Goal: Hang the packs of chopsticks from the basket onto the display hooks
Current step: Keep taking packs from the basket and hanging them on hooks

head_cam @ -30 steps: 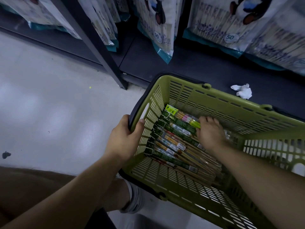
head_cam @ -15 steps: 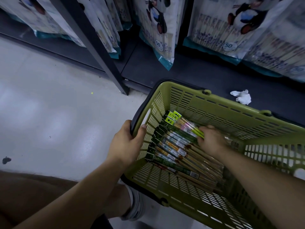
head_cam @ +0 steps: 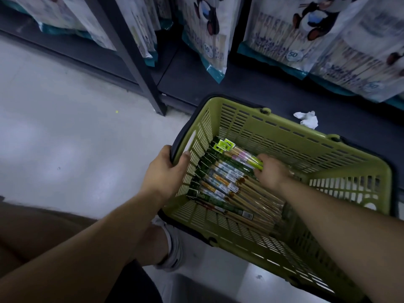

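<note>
Two hands at the basket. Left hand grips the near-left rim of the green basket, same as a second ago. Right hand, flat on the pile earlier, now curls round the bright-green chopstick packs, pulled up a little from the other packs lying in the basket bottom. Crumpled tissue on the dark shelf beyond, with panda bags behind it.

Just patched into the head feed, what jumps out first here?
A green basket fills the right side; the left hand grips its left rim. Inside, the right hand grips a bright green pack atop the other chopstick packs. Panda-printed bags line the dark shelf behind, near a crumpled white tissue.
</note>
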Demonstrator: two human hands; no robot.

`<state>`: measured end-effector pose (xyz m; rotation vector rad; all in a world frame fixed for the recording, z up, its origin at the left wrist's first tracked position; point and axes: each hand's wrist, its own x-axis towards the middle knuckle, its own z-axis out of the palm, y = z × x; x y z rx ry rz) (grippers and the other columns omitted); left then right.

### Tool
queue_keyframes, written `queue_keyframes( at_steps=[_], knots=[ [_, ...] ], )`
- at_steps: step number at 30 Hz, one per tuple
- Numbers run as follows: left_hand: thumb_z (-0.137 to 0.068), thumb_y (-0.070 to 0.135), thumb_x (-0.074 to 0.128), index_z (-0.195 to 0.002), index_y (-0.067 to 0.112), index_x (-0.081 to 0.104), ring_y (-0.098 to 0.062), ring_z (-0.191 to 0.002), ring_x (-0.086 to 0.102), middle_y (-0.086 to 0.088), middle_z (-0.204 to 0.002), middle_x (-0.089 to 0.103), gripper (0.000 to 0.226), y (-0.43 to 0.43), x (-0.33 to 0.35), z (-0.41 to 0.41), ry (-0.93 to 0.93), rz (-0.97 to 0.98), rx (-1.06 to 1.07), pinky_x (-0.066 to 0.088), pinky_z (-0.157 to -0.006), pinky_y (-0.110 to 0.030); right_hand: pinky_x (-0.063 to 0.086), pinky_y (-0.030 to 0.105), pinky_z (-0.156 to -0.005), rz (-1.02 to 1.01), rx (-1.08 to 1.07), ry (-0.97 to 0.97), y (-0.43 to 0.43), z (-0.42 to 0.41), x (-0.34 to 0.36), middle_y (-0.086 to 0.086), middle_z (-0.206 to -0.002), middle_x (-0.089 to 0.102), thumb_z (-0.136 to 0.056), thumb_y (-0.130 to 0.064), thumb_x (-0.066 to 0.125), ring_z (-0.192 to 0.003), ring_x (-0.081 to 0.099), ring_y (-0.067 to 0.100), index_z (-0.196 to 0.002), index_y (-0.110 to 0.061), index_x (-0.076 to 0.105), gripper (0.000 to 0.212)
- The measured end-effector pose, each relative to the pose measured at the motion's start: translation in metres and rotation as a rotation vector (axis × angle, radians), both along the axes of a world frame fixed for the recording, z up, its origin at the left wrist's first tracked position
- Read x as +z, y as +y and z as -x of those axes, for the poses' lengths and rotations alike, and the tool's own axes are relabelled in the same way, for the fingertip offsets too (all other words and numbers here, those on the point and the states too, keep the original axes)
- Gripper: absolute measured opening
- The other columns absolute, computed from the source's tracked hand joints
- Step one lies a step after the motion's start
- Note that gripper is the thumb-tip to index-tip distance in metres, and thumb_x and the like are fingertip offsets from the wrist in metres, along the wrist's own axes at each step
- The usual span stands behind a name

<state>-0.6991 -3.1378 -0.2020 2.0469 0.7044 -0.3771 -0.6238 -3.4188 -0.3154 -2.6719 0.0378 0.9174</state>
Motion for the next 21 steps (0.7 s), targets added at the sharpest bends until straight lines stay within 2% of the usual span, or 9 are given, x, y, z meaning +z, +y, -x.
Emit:
queue_keyframes(
  at_steps=[2,5,11,16,19,21],
  knots=[
    [-0.098,0.058,0.055,-0.1,0.028,0.056,-0.027,-0.073,0.068,-0.003,-0.082,0.067,0.03,0.0,-0.001,-0.001,0.003,-0.002,0.006,0.061,-0.072,-0.052,0.05,0.036,-0.087,0.027,0.002,0.002,0.01,-0.003,-0.004,0.019,-0.126,0.065,-0.096,-0.027,0.066,-0.114,0.063,0.038,-0.131,-0.013,0.058,0.038],
    [-0.099,0.058,0.054,-0.102,0.028,0.056,-0.026,-0.073,0.069,-0.003,-0.083,0.068,0.03,0.0,0.0,-0.002,0.006,-0.024,-0.001,0.06,-0.071,-0.051,0.052,0.037,-0.086,0.071,0.022,-0.004,0.016,-0.007,-0.007,0.016,-0.12,0.067,-0.095,-0.029,0.067,-0.11,0.062,0.037,-0.125,-0.016,0.061,0.033],
    [-0.1,0.055,0.054,-0.104,0.025,0.058,-0.027,-0.075,0.069,-0.004,-0.085,0.069,0.03,-0.001,-0.001,-0.003,0.003,-0.043,-0.006,0.059,-0.073,-0.052,0.049,0.035,-0.091,0.056,0.109,0.088,0.013,-0.014,-0.006,0.018,-0.133,0.061,-0.097,-0.03,0.065,-0.119,0.06,0.035,-0.142,-0.011,0.052,0.05],
    [-0.099,0.057,0.053,-0.103,0.029,0.056,-0.024,-0.07,0.067,-0.002,-0.08,0.067,0.029,-0.001,-0.002,-0.003,0.004,-0.051,-0.021,0.057,-0.065,-0.044,0.043,0.034,-0.081,0.067,0.168,0.067,0.01,-0.011,-0.001,0.019,-0.124,0.056,-0.1,-0.026,0.056,-0.113,0.059,0.037,-0.127,-0.006,0.056,0.033],
    [-0.1,0.055,0.053,-0.107,0.027,0.056,-0.02,-0.067,0.064,0.0,-0.08,0.066,0.029,-0.002,-0.001,-0.003,0.004,-0.063,-0.036,0.052,-0.059,-0.036,0.044,0.037,-0.088,0.063,0.159,0.058,0.007,-0.01,0.012,0.022,-0.131,0.054,-0.102,-0.023,0.05,-0.118,0.055,0.038,-0.135,-0.002,0.05,0.039],
    [-0.101,0.053,0.054,-0.111,0.025,0.052,-0.018,-0.068,0.064,0.0,-0.085,0.066,0.03,-0.002,0.0,-0.005,0.026,-0.084,-0.066,0.048,-0.057,-0.033,0.041,0.035,-0.079,0.017,0.135,0.055,0.007,-0.008,0.028,0.022,-0.124,0.06,-0.104,-0.024,0.047,-0.105,0.058,0.034,-0.132,-0.004,0.049,0.034]
  ],
)
